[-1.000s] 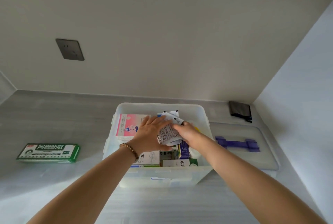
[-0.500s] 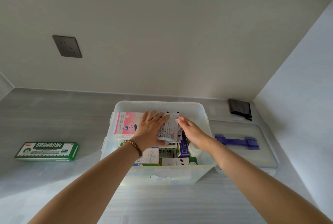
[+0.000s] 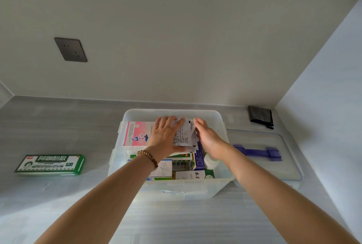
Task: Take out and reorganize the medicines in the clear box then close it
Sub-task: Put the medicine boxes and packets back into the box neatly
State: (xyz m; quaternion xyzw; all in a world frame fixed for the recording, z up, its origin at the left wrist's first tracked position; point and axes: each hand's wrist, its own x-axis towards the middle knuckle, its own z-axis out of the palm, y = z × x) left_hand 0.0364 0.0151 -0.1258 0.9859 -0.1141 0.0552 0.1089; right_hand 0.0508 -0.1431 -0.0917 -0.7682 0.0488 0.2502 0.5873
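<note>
The clear box [image 3: 172,110] stands open on the grey counter, packed with medicine cartons. A pink and white carton [image 3: 137,134] lies on top at the left, and green and blue cartons stand near the front. Over the middle of the box, my left hand [image 3: 164,136] holds a bunch of white printed packets [image 3: 183,136] between its spread fingers and thumb. My right hand [image 3: 207,137] presses straight fingers against the right edge of the bunch. A white bottle [image 3: 210,162] shows under my right wrist.
The box's clear lid [image 3: 290,145] with a purple handle [image 3: 256,152] lies right of the box. A green medicine carton [image 3: 51,164] lies on the counter at the left. A black cloth [image 3: 260,116] sits in the back right corner. Walls close in behind and to the right.
Both hands have moved toward the back of the box with the white packets. The bunch now sits more squared between them.
</note>
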